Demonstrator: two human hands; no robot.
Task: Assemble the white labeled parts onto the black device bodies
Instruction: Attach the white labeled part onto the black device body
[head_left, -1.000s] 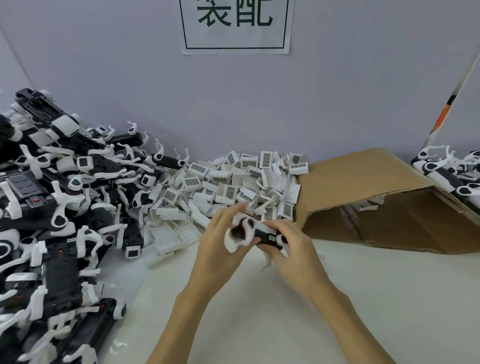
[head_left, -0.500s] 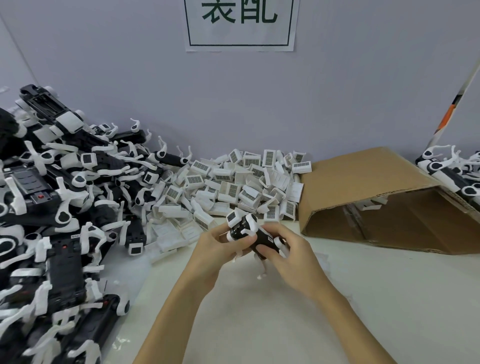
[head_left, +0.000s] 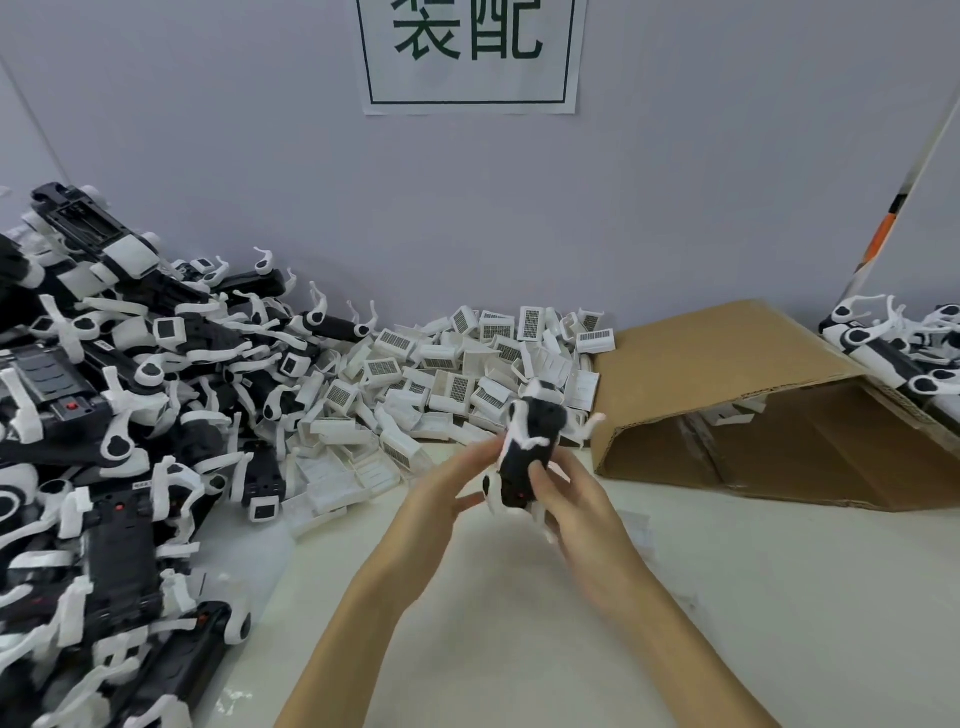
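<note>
My right hand (head_left: 576, 512) gripped black device body (head_left: 524, 457) by lower end, held upright above table (head_left: 779, 597). My left hand (head_left: 441, 493) lay relaxed, fingertips beside it. White labeled parts (head_left: 457, 374) piled just beyond grip.

I see one black plastic device body with white arms (head_left: 524, 452) upright above the table. White barcode-labelled plastic parts (head_left: 457, 374) lie heaped against the wall behind it. More black bodies (head_left: 119, 415) pile up at left.

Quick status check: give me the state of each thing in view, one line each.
black device body: held up off the table, tilted
right hand: grips the body's lower end
left hand: fingers straight, beside the body
white labeled parts: loose heap by the wall
cardboard box: on its side, open
</note>
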